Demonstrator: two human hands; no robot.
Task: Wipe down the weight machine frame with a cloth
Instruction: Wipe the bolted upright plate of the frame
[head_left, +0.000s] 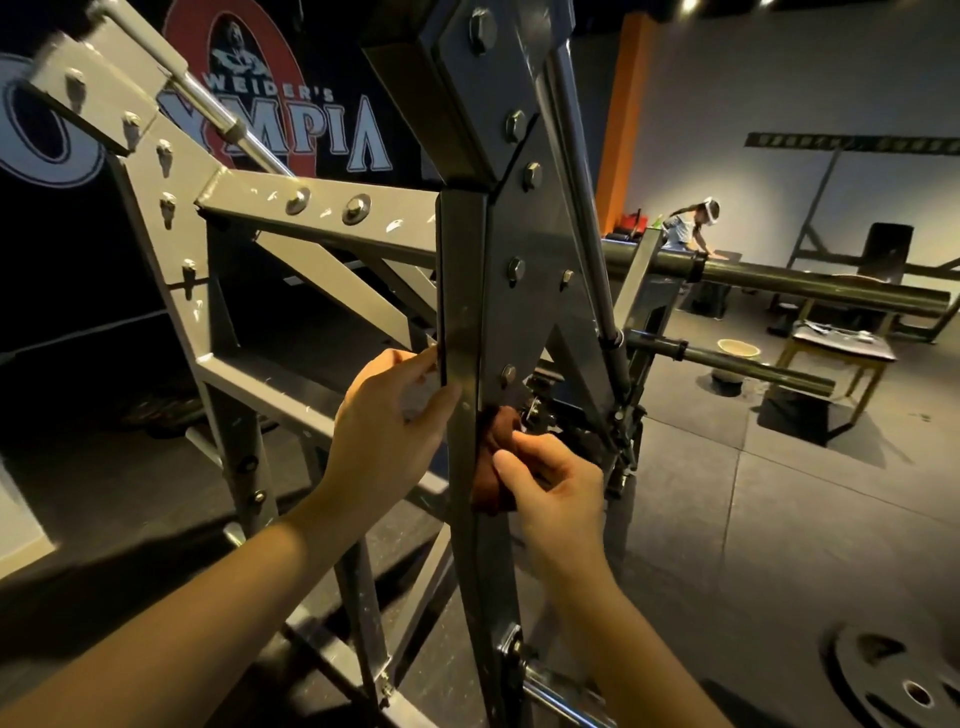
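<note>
The grey steel weight machine frame (462, 291) fills the view, its bolted upright post running down the middle. My left hand (389, 421) holds the left edge of that post, fingers curled round it at about mid-height. My right hand (550, 488) grips a reddish-brown cloth (496, 457) and presses it against the right side of the same post, just below a bolt. Most of the cloth is hidden behind my fingers and the post.
Two dark weight-loading bars (779, 291) stick out to the right of the frame. A weight plate (904, 680) lies on the floor at bottom right. A bench (841, 353) and a bowl (737, 349) stand further back, and another person (691, 226) bends over equipment.
</note>
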